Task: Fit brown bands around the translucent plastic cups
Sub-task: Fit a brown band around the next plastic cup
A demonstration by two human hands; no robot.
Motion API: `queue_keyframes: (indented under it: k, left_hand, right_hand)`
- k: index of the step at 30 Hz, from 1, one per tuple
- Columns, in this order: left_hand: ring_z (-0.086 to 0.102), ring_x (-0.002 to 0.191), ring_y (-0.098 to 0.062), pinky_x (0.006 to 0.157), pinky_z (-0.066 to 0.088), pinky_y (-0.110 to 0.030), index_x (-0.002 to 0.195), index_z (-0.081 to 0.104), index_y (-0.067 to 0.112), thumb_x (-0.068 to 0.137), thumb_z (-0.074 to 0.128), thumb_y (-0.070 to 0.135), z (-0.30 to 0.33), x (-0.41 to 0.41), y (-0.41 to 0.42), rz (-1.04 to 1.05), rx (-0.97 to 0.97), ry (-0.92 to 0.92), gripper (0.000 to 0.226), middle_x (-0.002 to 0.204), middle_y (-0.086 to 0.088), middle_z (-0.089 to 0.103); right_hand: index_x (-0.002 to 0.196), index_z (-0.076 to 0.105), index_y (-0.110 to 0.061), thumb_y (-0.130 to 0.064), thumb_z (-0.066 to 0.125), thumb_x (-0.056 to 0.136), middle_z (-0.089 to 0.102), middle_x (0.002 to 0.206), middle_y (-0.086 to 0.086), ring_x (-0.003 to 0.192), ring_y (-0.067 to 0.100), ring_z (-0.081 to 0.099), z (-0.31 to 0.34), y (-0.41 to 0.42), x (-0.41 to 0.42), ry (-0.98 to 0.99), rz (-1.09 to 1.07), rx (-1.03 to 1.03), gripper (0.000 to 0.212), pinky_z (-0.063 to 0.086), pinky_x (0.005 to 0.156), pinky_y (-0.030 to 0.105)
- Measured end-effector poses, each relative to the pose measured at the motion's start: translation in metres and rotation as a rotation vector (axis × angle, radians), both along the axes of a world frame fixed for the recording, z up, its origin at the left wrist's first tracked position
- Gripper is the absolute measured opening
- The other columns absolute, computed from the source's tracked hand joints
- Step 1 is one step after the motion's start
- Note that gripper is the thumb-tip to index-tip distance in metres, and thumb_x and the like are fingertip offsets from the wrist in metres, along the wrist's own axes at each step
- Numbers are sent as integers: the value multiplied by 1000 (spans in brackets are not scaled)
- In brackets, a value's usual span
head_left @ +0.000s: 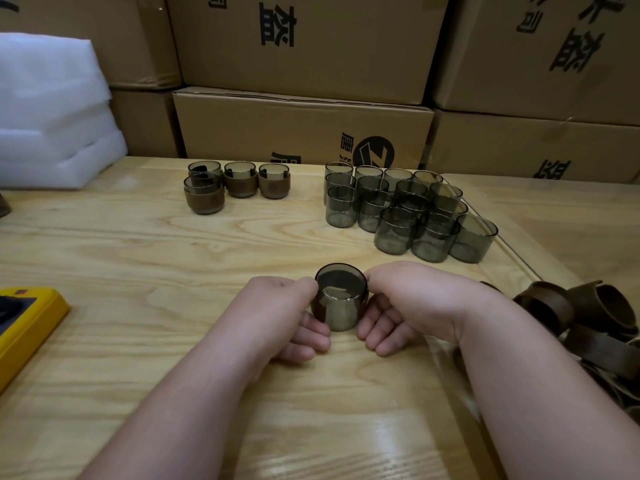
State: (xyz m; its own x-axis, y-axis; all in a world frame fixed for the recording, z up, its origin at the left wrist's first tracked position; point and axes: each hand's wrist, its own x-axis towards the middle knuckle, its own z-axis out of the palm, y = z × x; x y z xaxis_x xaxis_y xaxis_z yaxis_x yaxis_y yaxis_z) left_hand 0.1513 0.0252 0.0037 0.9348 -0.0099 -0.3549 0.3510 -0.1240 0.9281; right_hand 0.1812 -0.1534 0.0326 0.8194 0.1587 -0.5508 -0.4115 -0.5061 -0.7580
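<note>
A smoky translucent cup (pixel 341 299) sits between both hands above the middle of the wooden table (pixel 173 237). My left hand (pixel 287 317) grips its left side, thumb near the rim. My right hand (pixel 405 303) grips the right side, fingers curled under. A dark brown band edge (pixel 319 308) shows on the cup's left side, mostly hidden by my fingers. Several bare cups (pixel 401 209) stand grouped at the back right. Several banded cups (pixel 235 183) stand at the back centre-left. Loose brown bands (pixel 588 317) lie heaped at the right edge.
Cardboard boxes (pixel 304 126) are stacked along the back of the table. White foam sheets (pixel 52 116) are piled at the back left. A yellow device (pixel 24 327) lies at the left edge. A clear sheet edge (pixel 512 258) crosses the table's right side.
</note>
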Motion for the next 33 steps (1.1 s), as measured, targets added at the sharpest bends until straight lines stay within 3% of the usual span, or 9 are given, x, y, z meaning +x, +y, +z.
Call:
queue_keyframes:
  k: [5,8,11,16,22,26,29,33]
  left_hand:
    - [77,66,-27,43,51,-27,96,76,29,99,55,37,-3,0,-3,42,-58,-116,23,76,-10,77]
    - [78,71,-23,47,53,-30,105,72,40,98,64,38,-6,-1,-4,81,-100,-221,11,80,-4,78]
    - [78,75,-19,48,55,-30,105,70,45,97,68,34,-7,-2,-6,99,-110,-282,14,82,3,78]
    - [77,79,-16,49,55,-30,105,66,42,100,65,17,-8,-3,-7,130,-156,-353,26,93,8,79]
    - [78,79,-15,47,54,-30,97,61,43,100,63,11,-12,-2,-8,149,-162,-390,33,108,11,73]
    - [78,74,-18,44,53,-29,102,56,37,101,59,6,-14,0,-9,184,-169,-383,30,117,11,68]
    - [77,71,-18,44,51,-27,104,58,35,99,59,4,-15,1,-9,202,-187,-372,31,115,11,67]
    - [78,73,-20,46,54,-29,104,62,35,96,58,2,-15,3,-10,257,-197,-362,34,111,19,66]
  right_hand:
    - [113,64,-8,-35,40,106,74,71,20,57,28,71,4,-2,1,-66,-88,105,37,61,52,36]
    - [110,59,-26,-50,43,106,74,94,21,62,29,72,7,0,-1,-140,-104,173,28,64,60,42]
    - [114,58,-32,-39,53,106,71,112,18,74,29,73,10,0,-3,-178,-99,232,12,64,76,46]
    - [129,55,-32,-13,63,101,75,111,8,100,22,74,5,-2,-3,-283,-26,231,35,60,94,44]
    - [145,47,-34,-11,67,96,62,139,-8,111,22,68,-5,3,1,-432,51,44,58,54,102,50]
    - [145,45,-39,-19,71,94,57,142,-14,109,10,66,-11,12,1,-525,31,-35,61,55,98,39]
    - [143,46,-38,-34,79,87,58,130,-20,111,5,63,-20,22,-1,-634,-12,-70,66,49,95,24]
    - [137,51,-38,-36,82,84,58,113,-29,107,-10,58,-41,34,-1,-750,-116,-21,61,43,94,12]
